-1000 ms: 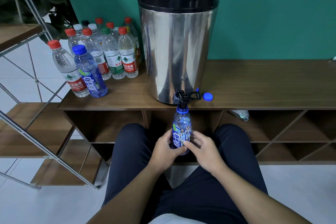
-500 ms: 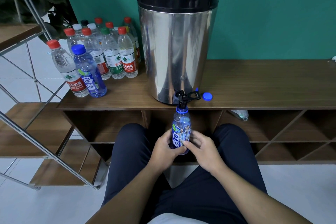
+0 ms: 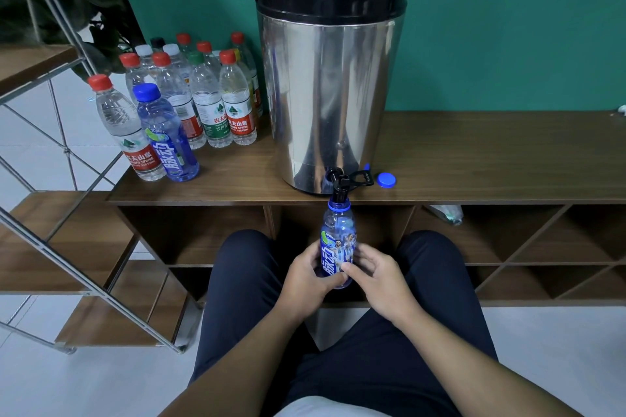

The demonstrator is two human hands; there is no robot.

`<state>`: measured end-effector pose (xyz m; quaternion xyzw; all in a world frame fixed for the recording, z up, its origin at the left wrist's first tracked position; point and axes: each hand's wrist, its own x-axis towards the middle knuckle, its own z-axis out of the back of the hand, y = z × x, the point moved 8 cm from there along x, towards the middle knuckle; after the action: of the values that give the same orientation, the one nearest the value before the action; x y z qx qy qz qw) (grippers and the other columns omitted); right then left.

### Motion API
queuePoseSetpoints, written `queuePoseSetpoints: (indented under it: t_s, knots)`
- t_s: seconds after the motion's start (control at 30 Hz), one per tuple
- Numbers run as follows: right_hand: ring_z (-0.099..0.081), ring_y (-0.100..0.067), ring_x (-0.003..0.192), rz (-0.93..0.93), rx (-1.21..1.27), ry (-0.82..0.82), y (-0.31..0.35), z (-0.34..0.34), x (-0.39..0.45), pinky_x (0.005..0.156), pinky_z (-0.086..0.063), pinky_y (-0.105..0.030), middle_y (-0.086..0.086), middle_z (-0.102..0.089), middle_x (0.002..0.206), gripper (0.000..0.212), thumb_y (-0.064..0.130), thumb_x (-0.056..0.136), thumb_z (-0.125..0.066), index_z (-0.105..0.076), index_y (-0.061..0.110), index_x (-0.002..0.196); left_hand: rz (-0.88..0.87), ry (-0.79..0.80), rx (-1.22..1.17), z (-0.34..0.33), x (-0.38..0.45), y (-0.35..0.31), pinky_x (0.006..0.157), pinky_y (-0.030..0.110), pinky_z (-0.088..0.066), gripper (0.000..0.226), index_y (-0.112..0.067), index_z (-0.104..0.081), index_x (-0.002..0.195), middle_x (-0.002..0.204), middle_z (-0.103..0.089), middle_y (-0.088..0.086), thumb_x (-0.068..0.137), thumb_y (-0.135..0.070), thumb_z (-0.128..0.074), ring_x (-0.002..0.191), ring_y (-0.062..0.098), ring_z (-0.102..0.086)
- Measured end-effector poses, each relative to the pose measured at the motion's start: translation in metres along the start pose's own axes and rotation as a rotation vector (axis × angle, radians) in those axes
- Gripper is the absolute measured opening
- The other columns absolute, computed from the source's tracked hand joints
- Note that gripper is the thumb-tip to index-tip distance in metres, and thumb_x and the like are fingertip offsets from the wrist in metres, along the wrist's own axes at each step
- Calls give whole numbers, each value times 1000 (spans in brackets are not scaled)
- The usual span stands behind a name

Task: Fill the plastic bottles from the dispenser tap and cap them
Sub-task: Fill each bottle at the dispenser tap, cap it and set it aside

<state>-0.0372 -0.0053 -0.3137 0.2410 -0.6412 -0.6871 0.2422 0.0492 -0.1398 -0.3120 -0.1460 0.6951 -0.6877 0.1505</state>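
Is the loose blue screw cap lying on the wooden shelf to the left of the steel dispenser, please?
No, the loose blue screw cap lies on the wooden shelf to the right of the steel dispenser.

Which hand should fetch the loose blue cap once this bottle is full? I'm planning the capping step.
Probably the right hand: the blue cap lies on the shelf right of the tap, on its side. The left hand can keep gripping the bottle.

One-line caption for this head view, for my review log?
Both hands, left hand and right hand, hold a blue bottle under the dispenser tap.
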Motion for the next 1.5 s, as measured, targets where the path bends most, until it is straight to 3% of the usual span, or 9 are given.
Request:
queuePoseSetpoints:
  t_s: [0.5, 1.1, 1.5]
  knots:
    - [-76, -14, 124, -9, 11, -10, 3, -1, -1, 102, -60, -27, 6, -82, 127, 39, 2, 103, -76, -72, 26, 134, 2, 0, 11, 1, 1, 2, 100, 25, -59, 61, -18, -69, 141, 130, -81, -1, 88, 8, -87, 123, 17, -76]
    - [-76, -12, 124, 18, 5, -20, 8, -1, -2, 104, -59, -24, 9, -82, 128, 39, 0, 102, -76, -73, 26, 131, 10, -9, 4, 1, 1, 4, 95, 23, -61, 61, -17, -69, 141, 127, -82, 1, 89, 10, -85, 121, 18, -77]
    - [-76, -13, 124, 13, -1, -17, 5, -1, -1, 102, -59, -25, 7, -82, 127, 38, 0, 102, -76, -73, 23, 133, 12, 1, 17, 1, 1, 4, 101, 27, -61, 62, -19, -68, 143, 130, -81, -2, 89, 6, -87, 124, 17, -76]
